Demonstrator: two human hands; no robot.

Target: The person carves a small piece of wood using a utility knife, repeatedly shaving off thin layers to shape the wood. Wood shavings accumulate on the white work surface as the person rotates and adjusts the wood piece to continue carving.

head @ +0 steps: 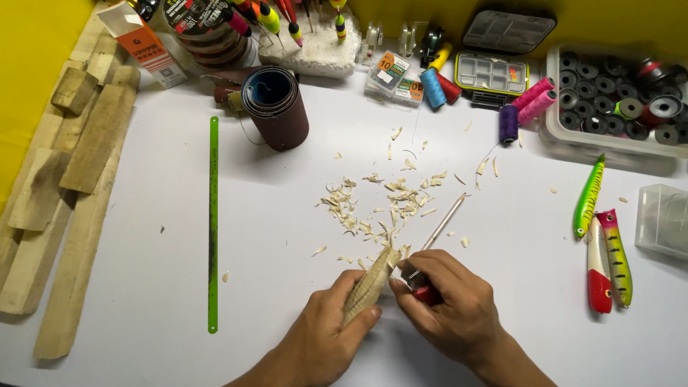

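Wood, pale and carved into a tapered, ridged blank (371,285), sits in the head view gripped by the left hand (331,324), whose fingers wrap its lower half so that end is hidden; the upper tip pokes out toward the shavings (380,204) scattered on the white table (143,301). The right hand (453,301) is closed around a small knife (423,287), touching the blank's right side; only a sliver of metal and a bit of red handle show between the fingers, and the blade's edge is hard to make out. A thin pencil-like rod (444,223) lies just beyond the right hand, its near end behind the knuckles. Both forearms are cut off by the lower edge.

Well apart to the right lie painted fishing lures (600,244), and a clear box (663,218) is cut by the frame. At the back, a tray of black spools (616,104) runs off the right side, near thread spools (527,104). A roll of sandpaper (276,107) stands behind the shavings, a green saw blade (213,222) lies to the left, and wood planks (72,201) line the left edge
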